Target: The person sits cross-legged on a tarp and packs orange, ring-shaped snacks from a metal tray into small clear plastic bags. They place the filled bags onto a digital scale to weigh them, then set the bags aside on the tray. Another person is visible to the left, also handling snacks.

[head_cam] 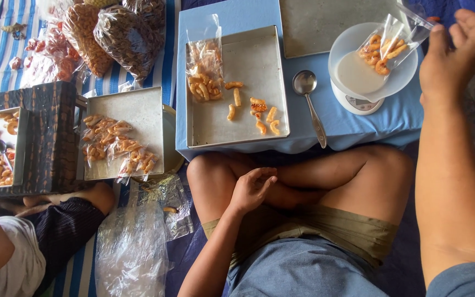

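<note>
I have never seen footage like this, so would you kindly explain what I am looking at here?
This is one picture from a camera worn on a person's head, looking down at their crossed legs and bare hands. The right hand holds the top of a small clear bag of curled orange snacks over the white dish of a kitchen scale. The left hand rests empty on the leg. On the blue table lie a metal tray with loose snacks and a spoon. Another person sits at the left.
</note>
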